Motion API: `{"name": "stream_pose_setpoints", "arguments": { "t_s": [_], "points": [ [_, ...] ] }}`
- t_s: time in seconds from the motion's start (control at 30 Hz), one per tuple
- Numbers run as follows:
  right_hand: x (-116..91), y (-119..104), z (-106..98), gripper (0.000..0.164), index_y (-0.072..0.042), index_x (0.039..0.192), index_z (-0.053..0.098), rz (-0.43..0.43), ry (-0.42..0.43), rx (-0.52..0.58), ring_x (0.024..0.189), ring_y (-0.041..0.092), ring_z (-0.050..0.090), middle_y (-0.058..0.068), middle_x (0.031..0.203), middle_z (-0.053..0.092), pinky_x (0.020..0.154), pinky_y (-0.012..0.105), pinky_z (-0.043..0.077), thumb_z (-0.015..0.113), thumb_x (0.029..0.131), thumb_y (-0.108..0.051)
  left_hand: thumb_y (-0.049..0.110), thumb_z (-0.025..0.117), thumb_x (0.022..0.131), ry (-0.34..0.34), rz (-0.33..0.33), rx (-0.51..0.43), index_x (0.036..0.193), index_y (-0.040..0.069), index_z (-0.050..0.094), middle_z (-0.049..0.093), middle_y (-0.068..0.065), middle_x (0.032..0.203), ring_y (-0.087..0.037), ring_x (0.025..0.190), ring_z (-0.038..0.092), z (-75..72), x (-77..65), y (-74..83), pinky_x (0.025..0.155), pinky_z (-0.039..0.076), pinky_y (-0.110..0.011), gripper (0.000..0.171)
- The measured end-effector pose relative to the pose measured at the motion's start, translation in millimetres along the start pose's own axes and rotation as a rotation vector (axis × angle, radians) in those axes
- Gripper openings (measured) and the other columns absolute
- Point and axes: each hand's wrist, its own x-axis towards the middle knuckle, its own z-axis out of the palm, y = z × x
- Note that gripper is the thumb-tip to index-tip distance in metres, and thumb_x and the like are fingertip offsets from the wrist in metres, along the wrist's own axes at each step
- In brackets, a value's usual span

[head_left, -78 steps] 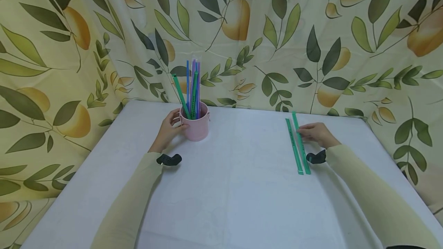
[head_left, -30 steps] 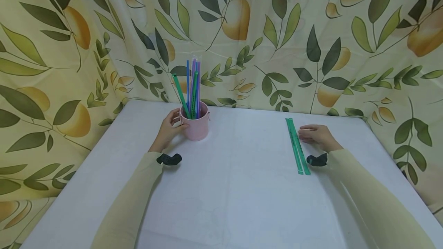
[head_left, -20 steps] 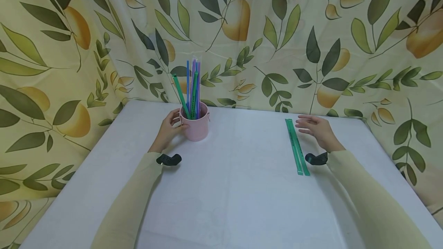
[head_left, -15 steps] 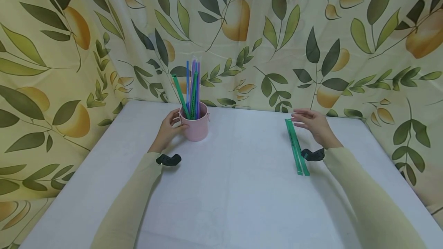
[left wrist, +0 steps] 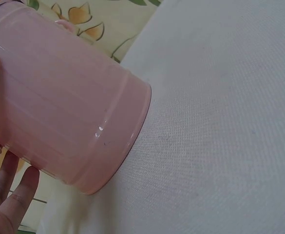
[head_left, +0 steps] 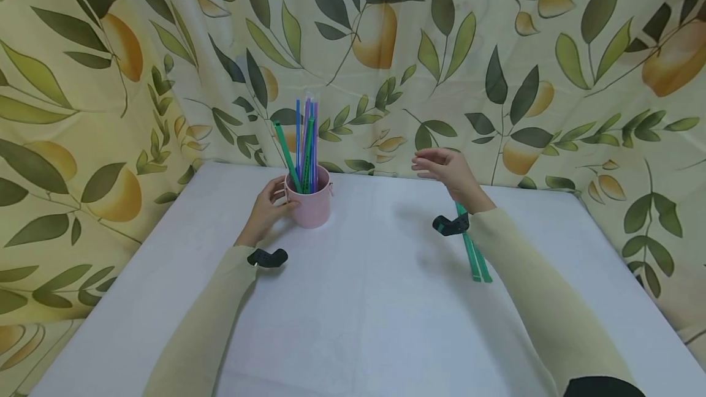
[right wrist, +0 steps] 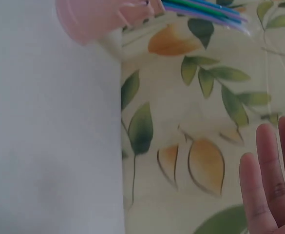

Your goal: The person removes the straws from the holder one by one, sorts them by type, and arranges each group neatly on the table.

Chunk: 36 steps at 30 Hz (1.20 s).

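At the back left of the table stands a pink bucket-shaped cup [head_left: 311, 210], upright. Green wrapped straws [head_left: 286, 155] and blue and purple straws [head_left: 298, 133] poke out of its top. My left hand [head_left: 263, 213] grips the cup's left side, thumb on the front; the left wrist view shows the cup's wall [left wrist: 59, 92] close up with fingers [left wrist: 23, 195] behind it. My right hand [head_left: 449, 176] is raised above the table's back edge, fingers extended and holding nothing. Two flat green strips [head_left: 473, 256], like wrapped straws, lie side by side beneath the right forearm, their far ends hidden.
A white cloth covers the table [head_left: 353, 311]. Behind it and on the left hangs a curtain [head_left: 353, 90] printed with leaves and orange fruit. A black wrist device [head_left: 450, 225] sits at the right cuff, another black device [head_left: 267, 258] at the left cuff.
The right hand first shifted the right green strip nearer to the other one, let go, then rose and moved left toward the cup. The left hand and the cup have stayed put.
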Motion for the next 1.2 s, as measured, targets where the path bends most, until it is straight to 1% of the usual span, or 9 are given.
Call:
{"name": "stream_pose_setpoints", "arguments": {
  "t_s": [0.1, 0.2, 0.33, 0.43, 0.57, 0.73, 0.83, 0.93, 1.2],
  "points": [
    [8, -3, 16, 0.028, -0.008, 0.113, 0.062, -0.004, -0.048, -0.014, 0.088, 0.003, 0.066, -0.013, 0.096, 0.066, 0.092, 0.031, 0.054, 0.063, 0.089, -0.022, 0.009, 0.070, 0.083, -0.004, -0.003, 0.005, 0.143, 0.011, 0.033, 0.039, -0.016, 0.144, -0.033, 0.134, 0.038, -0.5, -2.2, -1.9, 0.112, 0.036, -0.045, 0.071],
    [16, -6, 33, 0.033, -0.001, 0.116, 0.060, 0.004, -0.073, -0.018, 0.087, 0.005, 0.066, -0.012, 0.094, 0.066, 0.095, 0.039, 0.051, 0.063, 0.090, -0.021, 0.009, 0.070, 0.083, -0.006, -0.003, 0.008, 0.144, 0.011, 0.032, 0.039, -0.016, 0.144, -0.033, 0.134, 0.038, -1.0, -3.8, -3.2, 0.112, 0.036, -0.046, 0.071],
    [25, -11, 54, 0.041, 0.008, 0.121, 0.054, 0.011, -0.092, -0.012, 0.086, 0.008, 0.067, -0.011, 0.093, 0.065, 0.090, 0.035, 0.055, 0.062, 0.090, -0.018, 0.009, 0.070, 0.083, -0.006, 0.000, 0.002, 0.144, 0.010, 0.032, 0.038, -0.017, 0.144, -0.033, 0.134, 0.037, -1.7, -5.6, -3.2, 0.113, 0.035, -0.046, 0.071],
    [32, -14, 67, 0.039, 0.006, 0.122, 0.055, 0.018, -0.102, -0.021, 0.087, 0.009, 0.067, -0.007, 0.096, 0.065, 0.084, 0.027, 0.057, 0.062, 0.091, -0.017, 0.008, 0.070, 0.083, -0.007, 0.000, -0.001, 0.144, 0.010, 0.031, 0.038, -0.017, 0.144, -0.034, 0.135, 0.037, -2.4, -6.8, -2.7, 0.113, 0.035, -0.046, 0.072],
    [40, -19, 84, 0.037, 0.002, 0.123, 0.057, 0.023, -0.104, -0.027, 0.088, 0.010, 0.067, 0.008, 0.109, 0.066, 0.082, 0.023, 0.057, 0.062, 0.091, -0.017, 0.009, 0.070, 0.083, -0.006, -0.003, 0.006, 0.144, 0.011, 0.032, 0.038, -0.017, 0.144, -0.034, 0.135, 0.037, -3.0, -7.9, -2.5, 0.112, 0.036, -0.046, 0.072],
    [50, -25, 104, 0.038, 0.002, 0.124, 0.056, 0.026, -0.103, 0.015, 0.085, 0.009, 0.066, 0.017, 0.116, 0.063, 0.091, 0.035, 0.055, 0.061, 0.091, -0.015, 0.009, 0.070, 0.083, -0.010, -0.003, -0.008, 0.144, 0.011, 0.031, 0.038, -0.017, 0.144, -0.034, 0.135, 0.036, -4.0, -6.7, -3.7, 0.113, 0.035, -0.047, 0.072],
    [55, -27, 115, 0.036, 0.002, 0.123, 0.057, 0.029, -0.097, 0.026, 0.089, 0.016, 0.068, 0.019, 0.117, 0.063, 0.095, 0.044, 0.051, 0.061, 0.091, -0.014, 0.007, 0.070, 0.083, -0.009, -0.006, -0.021, 0.144, 0.010, 0.032, 0.037, -0.017, 0.144, -0.034, 0.135, 0.036, -4.2, -5.7, -4.2, 0.113, 0.034, -0.047, 0.072],
    [59, -29, 125, 0.035, 0.001, 0.122, 0.058, 0.036, -0.098, 0.010, 0.096, 0.022, 0.068, 0.020, 0.119, 0.063, 0.094, 0.042, 0.052, 0.061, 0.091, -0.015, 0.005, 0.069, 0.083, -0.010, -0.001, -0.033, 0.144, 0.009, 0.032, 0.037, -0.018, 0.144, -0.035, 0.134, 0.036, -3.3, -5.5, -3.5, 0.113, 0.034, -0.046, 0.072],
    [68, -31, 146, 0.037, 0.004, 0.124, 0.055, 0.065, -0.124, 0.026, 0.103, 0.028, 0.065, 0.021, 0.122, 0.061, 0.095, 0.041, 0.052, 0.059, 0.092, -0.015, 0.009, 0.070, 0.083, -0.001, 0.025, -0.003, 0.143, 0.009, 0.033, 0.038, -0.017, 0.144, -0.034, 0.134, 0.038, -0.5, -1.3, -1.2, 0.112, 0.036, -0.045, 0.071]
  ]
}}
